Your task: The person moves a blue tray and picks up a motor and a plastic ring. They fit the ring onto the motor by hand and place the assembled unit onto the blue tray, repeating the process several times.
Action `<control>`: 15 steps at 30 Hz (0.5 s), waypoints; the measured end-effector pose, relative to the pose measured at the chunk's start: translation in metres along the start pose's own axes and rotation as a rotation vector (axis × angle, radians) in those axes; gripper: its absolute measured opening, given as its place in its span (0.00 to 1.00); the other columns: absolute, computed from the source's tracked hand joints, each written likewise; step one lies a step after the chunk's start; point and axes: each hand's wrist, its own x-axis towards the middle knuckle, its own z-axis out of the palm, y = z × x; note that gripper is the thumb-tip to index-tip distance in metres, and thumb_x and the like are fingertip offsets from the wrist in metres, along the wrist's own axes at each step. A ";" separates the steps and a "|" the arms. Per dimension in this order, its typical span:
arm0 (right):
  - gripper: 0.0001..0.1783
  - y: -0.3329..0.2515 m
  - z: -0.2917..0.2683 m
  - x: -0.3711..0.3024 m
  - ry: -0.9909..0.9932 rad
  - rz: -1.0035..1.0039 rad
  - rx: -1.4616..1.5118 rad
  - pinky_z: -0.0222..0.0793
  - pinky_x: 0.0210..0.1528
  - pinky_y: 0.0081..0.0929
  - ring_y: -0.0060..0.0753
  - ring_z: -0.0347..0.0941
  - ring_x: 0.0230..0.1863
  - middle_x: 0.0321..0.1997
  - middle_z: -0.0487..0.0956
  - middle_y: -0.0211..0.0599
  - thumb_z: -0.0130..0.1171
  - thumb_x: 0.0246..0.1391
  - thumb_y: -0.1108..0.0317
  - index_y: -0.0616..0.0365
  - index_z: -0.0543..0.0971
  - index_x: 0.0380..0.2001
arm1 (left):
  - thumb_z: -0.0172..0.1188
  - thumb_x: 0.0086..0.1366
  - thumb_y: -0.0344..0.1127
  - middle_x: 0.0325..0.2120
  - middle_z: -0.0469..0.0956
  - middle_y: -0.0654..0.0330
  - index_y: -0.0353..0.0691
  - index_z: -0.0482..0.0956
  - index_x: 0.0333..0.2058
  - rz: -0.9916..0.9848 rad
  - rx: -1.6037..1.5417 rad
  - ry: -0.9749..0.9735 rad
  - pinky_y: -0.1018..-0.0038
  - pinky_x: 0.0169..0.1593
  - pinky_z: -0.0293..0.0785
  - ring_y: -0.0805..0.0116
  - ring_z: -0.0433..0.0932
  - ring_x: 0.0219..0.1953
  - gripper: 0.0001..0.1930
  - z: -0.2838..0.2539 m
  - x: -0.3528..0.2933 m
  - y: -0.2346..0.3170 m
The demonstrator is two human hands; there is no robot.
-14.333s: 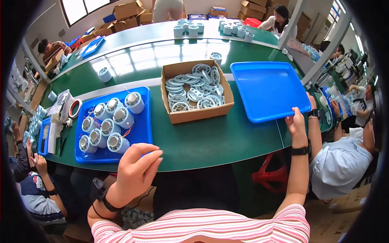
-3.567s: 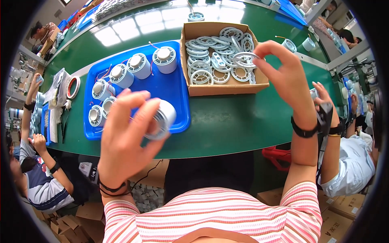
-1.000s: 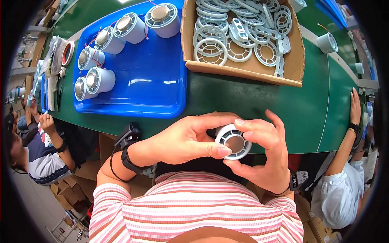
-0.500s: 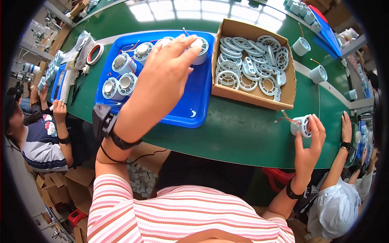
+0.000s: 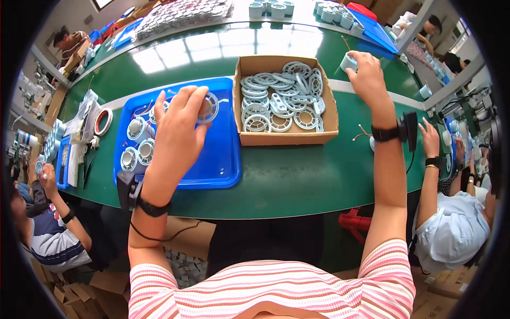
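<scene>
My left hand [image 5: 180,119] curls over a light-blue cylindrical housing with a slotted ring face [image 5: 210,108] at the right side of the blue tray [image 5: 226,175]. Its fingers and thumb close round the rim. Several similar housings [image 5: 139,129] with thin wires stand at the tray's left, partly behind this hand. Farther off on the right, my right hand [image 5: 367,80] grips another light-blue cylinder [image 5: 348,63] with a wire sticking up. Beside my right forearm lies a housing [image 5: 372,142] with red and white wires, mostly hidden by the arm.
Between my hands stands an open cardboard box [image 5: 289,138] of light-blue plastic rings [image 5: 281,101]. A tape roll [image 5: 103,122] and plastic bags [image 5: 84,119] lie left of the tray. Co-workers sit at both sides; one hand [image 5: 430,141] rests near my right arm.
My right hand has let go of the wired housing near the table's front edge and reached forward to a farther cylinder. My left hand stays at its housing, now tilted. The view has shifted.
</scene>
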 end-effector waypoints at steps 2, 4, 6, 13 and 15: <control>0.25 0.016 0.014 0.026 -0.023 0.085 -0.088 0.66 0.65 0.43 0.52 0.68 0.65 0.60 0.77 0.45 0.68 0.54 0.62 0.53 0.78 0.55 | 0.68 0.57 0.27 0.53 0.74 0.56 0.42 0.72 0.59 0.003 -0.016 0.074 0.45 0.70 0.53 0.56 0.74 0.58 0.30 -0.010 -0.014 0.009; 0.28 0.020 0.021 0.049 -0.202 0.295 -0.187 0.68 0.64 0.40 0.52 0.71 0.63 0.58 0.79 0.48 0.69 0.52 0.58 0.54 0.79 0.56 | 0.73 0.52 0.27 0.51 0.75 0.56 0.41 0.73 0.57 0.024 -0.160 0.120 0.48 0.70 0.55 0.53 0.73 0.58 0.33 -0.016 -0.028 0.021; 0.27 0.054 0.049 0.068 -0.271 0.295 -0.123 0.69 0.63 0.40 0.50 0.73 0.62 0.57 0.80 0.46 0.69 0.53 0.58 0.53 0.79 0.56 | 0.74 0.51 0.27 0.52 0.75 0.55 0.40 0.73 0.57 0.054 -0.217 0.100 0.48 0.69 0.55 0.52 0.73 0.57 0.33 -0.013 -0.039 0.031; 0.29 0.048 0.035 0.075 -0.481 0.304 0.000 0.73 0.59 0.38 0.52 0.79 0.55 0.52 0.83 0.52 0.70 0.49 0.61 0.57 0.79 0.55 | 0.78 0.47 0.28 0.50 0.74 0.51 0.39 0.72 0.57 0.043 -0.382 0.060 0.56 0.61 0.68 0.48 0.74 0.53 0.36 -0.019 -0.056 0.036; 0.29 0.026 0.004 0.058 -0.538 0.207 0.088 0.73 0.58 0.39 0.52 0.79 0.55 0.51 0.83 0.53 0.71 0.48 0.61 0.58 0.79 0.54 | 0.80 0.45 0.28 0.49 0.74 0.50 0.39 0.72 0.56 -0.023 -0.468 0.066 0.60 0.55 0.74 0.48 0.75 0.51 0.38 -0.021 -0.059 0.035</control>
